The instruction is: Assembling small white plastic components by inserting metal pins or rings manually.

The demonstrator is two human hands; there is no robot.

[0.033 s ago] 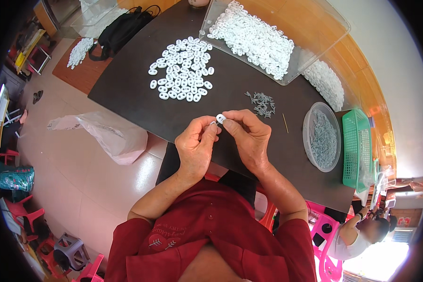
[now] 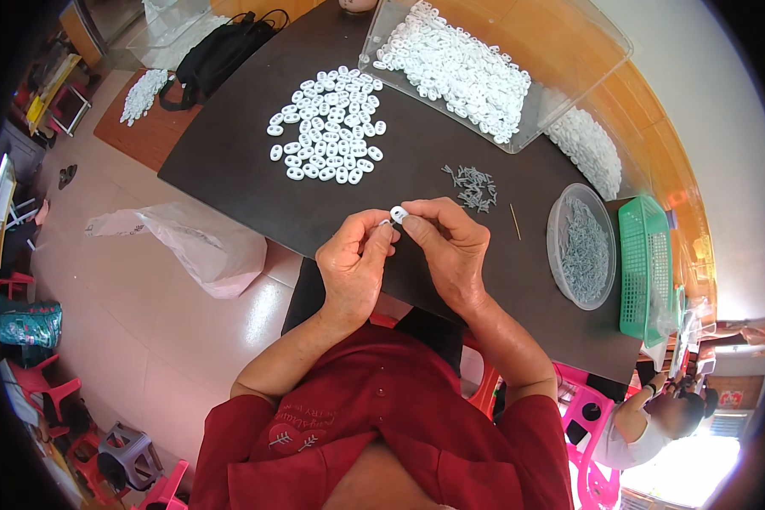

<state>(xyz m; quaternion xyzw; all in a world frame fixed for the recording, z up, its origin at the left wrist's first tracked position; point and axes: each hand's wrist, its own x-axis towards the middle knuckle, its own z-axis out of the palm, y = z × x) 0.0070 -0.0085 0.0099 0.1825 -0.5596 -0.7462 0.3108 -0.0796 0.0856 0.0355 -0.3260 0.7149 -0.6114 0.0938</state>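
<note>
One small white ring is pinched between the fingers of both hands, just above the dark worktop. It is held by the left hand on one side and by the right hand on the other, so both hands are closed on it. The two hands are touching at the fingertips.

Just past the hands, a little heap of tiny grey pins is seen on the worktop, with a thin stick near it. A flat pile of white rings is spread out farther back. Behind it, a clear box is filled with many more white rings. To the right, a round clear tub of grey pins is set beside a green basket. A white bag is lying on the floor to the left.
</note>
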